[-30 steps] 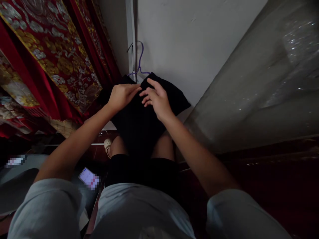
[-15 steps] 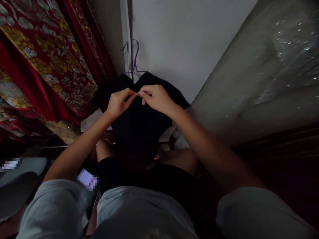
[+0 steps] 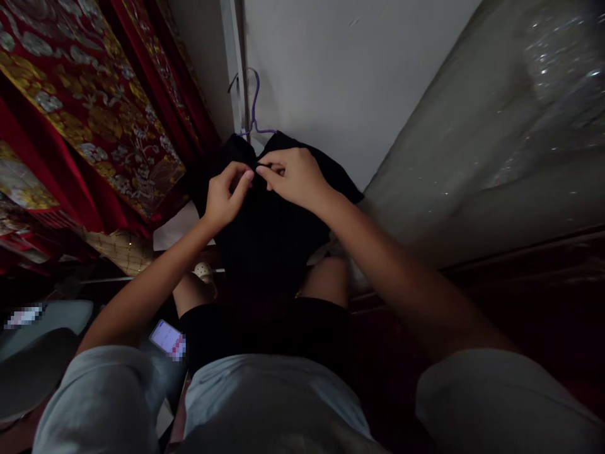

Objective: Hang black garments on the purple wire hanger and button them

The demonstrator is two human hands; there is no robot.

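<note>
A black shirt (image 3: 271,239) hangs on a purple hanger (image 3: 255,101) by the wall (image 3: 354,75). The right hand (image 3: 299,176) pinches its neckline; the left hand's (image 3: 224,194) grip, alongside, cannot be told. Hard tugging could unseat the shirt.

Black short-sleeved top (image 3: 269,233), plain as far as visible; surface detail too dark to tell. Hangs front outward from slim purple hanger (image 3: 256,94), shoulders spread over both arms. Gapes slightly at neckline, with cloth pinched just below. Flares at right-hand sleeve, then drops loosely between wearer's knees (image 3: 326,280).
</note>
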